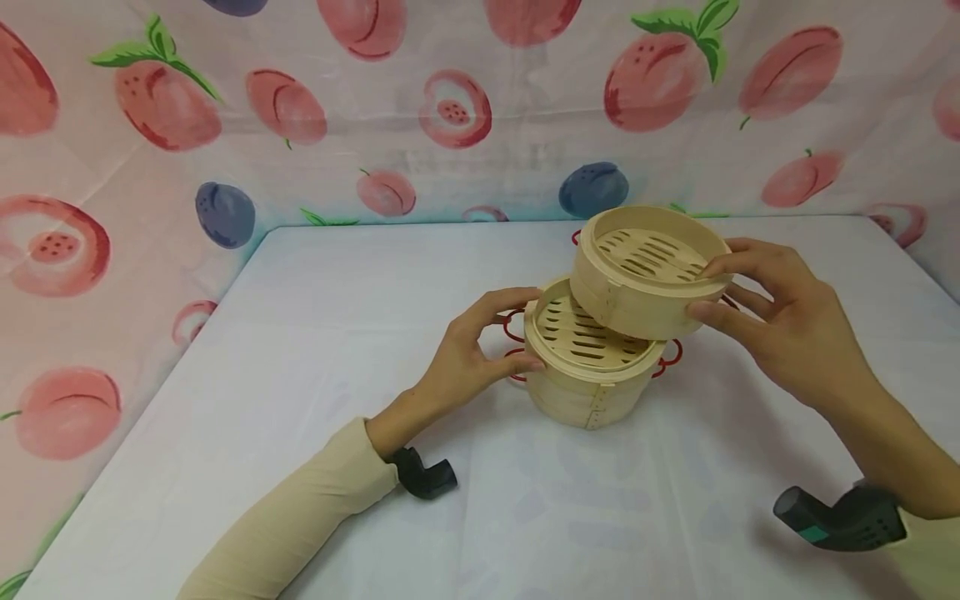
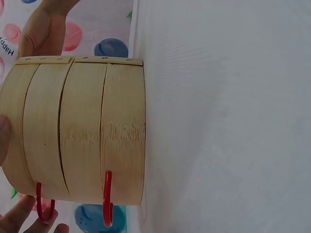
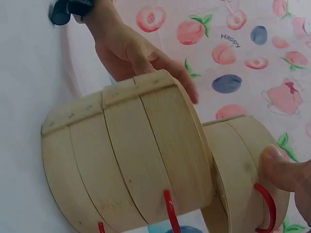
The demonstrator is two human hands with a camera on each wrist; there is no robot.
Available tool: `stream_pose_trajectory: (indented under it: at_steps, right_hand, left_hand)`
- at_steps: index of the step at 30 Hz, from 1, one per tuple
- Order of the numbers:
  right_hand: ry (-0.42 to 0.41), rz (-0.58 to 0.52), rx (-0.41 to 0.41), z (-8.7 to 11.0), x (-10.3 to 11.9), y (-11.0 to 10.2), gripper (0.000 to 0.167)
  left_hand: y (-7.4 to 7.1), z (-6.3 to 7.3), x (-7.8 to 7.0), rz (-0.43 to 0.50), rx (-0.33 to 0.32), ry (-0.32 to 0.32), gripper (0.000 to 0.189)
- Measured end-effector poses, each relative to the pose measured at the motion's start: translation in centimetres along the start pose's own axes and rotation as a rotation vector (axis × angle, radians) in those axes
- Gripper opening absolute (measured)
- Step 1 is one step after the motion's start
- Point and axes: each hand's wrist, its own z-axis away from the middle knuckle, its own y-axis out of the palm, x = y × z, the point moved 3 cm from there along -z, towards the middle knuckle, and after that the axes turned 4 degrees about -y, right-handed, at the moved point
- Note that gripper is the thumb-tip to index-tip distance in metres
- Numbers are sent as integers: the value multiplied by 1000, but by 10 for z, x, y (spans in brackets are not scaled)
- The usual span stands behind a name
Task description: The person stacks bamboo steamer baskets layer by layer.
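Observation:
A round bamboo steamer (image 1: 570,396) stands on the white table, its slatted floor (image 1: 566,333) partly showing. My left hand (image 1: 468,346) grips its left side, thumb in front and fingers behind, near the red wire handles (image 1: 514,325). Above it, a second bamboo steamer basket (image 1: 637,304) is tilted and offset to the right, overlapping the lower rim. My right hand (image 1: 780,312) holds this basket by its right edge, fingers over the rim and thumb (image 3: 279,167) against the outer wall. In the left wrist view, the lower steamer's wall (image 2: 82,131) shows two red handles.
White cloth covers the table (image 1: 360,292). A fruit-print curtain (image 1: 525,100) hangs behind it and along the left. Each wrist wears a black camera, the left one (image 1: 426,477) close over the table and the right one (image 1: 840,517) near the right front.

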Motion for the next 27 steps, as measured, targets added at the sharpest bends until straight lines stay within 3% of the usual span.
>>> stream_pose_trajectory:
  at_steps: [11, 27]
  right_hand:
    - [-102, 8, 49, 4, 13, 14, 34]
    - [-173, 8, 107, 9, 23, 22, 36]
  left_hand:
    - [-1, 0, -1, 22, 2, -18, 83]
    - [-1, -1, 1, 34, -3, -47, 89]
